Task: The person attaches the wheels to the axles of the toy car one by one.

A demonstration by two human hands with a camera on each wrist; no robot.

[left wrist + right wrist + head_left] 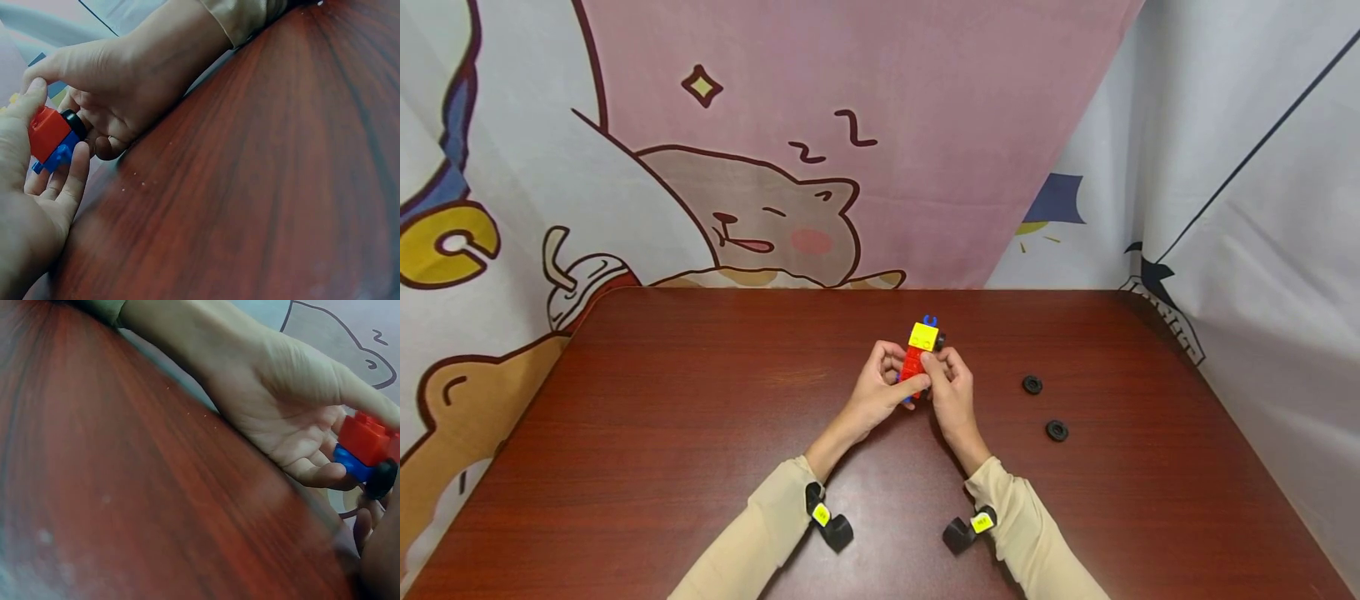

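Note:
Both hands hold a toy car of building bricks [913, 360] over the table in the head view. Its body has red bricks [50, 132], a yellow brick [923, 336] at the far end and a blue base [354, 464]. My left hand [872, 390] grips the near end from the left, thumb across the red bricks. From the right, my right hand [957, 398] grips the car with its thumb on top and fingers curled at the side. A black wheel [941, 341] sits beside the yellow brick; another black wheel [74, 124] shows near the right fingers.
Two loose black tires [1032, 384] lie apart on the brown wooden table [700, 467], right of the hands. A printed cloth [940, 150] hangs behind the table. Each forearm wears a black camera mount [829, 517] over a beige sleeve.

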